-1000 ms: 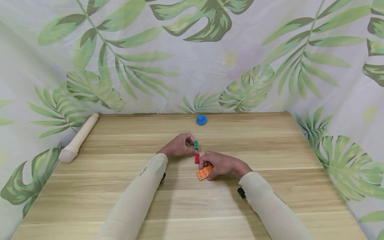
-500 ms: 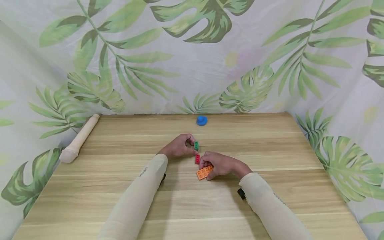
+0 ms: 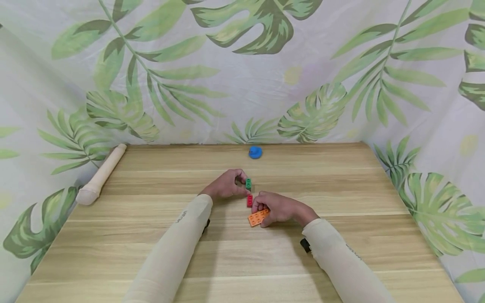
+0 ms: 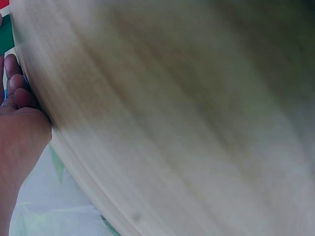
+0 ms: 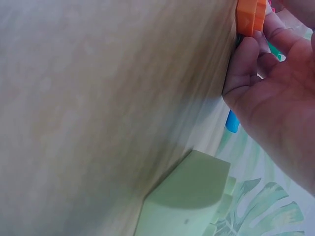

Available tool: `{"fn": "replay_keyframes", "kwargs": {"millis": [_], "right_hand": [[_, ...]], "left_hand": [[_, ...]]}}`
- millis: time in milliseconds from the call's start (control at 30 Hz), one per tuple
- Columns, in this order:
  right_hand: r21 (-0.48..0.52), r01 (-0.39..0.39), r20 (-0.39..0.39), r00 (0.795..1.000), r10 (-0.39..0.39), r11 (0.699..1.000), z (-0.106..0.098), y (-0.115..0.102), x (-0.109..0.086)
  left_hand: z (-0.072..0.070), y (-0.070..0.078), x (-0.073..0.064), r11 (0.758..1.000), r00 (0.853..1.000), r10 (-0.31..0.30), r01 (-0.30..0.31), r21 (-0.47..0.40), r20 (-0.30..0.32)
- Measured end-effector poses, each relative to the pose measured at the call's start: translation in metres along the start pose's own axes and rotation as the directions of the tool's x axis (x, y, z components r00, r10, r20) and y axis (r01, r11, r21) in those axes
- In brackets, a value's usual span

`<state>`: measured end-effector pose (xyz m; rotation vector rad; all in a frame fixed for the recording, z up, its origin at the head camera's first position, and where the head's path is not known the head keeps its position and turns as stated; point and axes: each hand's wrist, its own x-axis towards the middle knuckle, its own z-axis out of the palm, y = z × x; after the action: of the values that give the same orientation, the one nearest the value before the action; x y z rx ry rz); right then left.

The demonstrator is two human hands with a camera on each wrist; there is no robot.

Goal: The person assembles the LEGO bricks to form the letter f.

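Note:
My left hand (image 3: 226,184) pinches a small green toy brick (image 3: 248,184) between thumb and forefinger. A red toy brick (image 3: 249,201) lies just nearer than the green one, with the left thumb tip right at its far end. My right hand (image 3: 281,208) grips a wider orange studded brick (image 3: 258,218) by its right part, which the fingers partly cover. Seen from the right wrist, the orange brick (image 5: 250,17) is at the fingertips, close over the tabletop. In the left wrist view only part of the green brick (image 4: 6,34) shows at the edge.
A blue toy duck (image 3: 255,152) sits near the back edge of the wooden table (image 3: 242,256). A beige microphone-shaped object (image 3: 101,174) lies along the left edge. The right wrist view has a pale green studded block (image 5: 189,189) low down. Leaf-patterned cloth (image 3: 257,92) hangs behind.

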<state>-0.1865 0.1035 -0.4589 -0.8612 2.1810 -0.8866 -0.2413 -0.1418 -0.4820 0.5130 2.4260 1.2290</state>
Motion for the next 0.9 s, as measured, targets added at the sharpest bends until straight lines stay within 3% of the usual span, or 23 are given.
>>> {"fn": "replay_keyframes", "kwargs": {"millis": [900], "right_hand": [[-0.01,0.021,-0.011,1.0,-0.021,1.0,0.0007,0.0,0.0006]], "left_hand": [[0.0014,-0.0013,-0.0014,1.0,1.0,-0.007,0.007,-0.027,-0.004]]}}
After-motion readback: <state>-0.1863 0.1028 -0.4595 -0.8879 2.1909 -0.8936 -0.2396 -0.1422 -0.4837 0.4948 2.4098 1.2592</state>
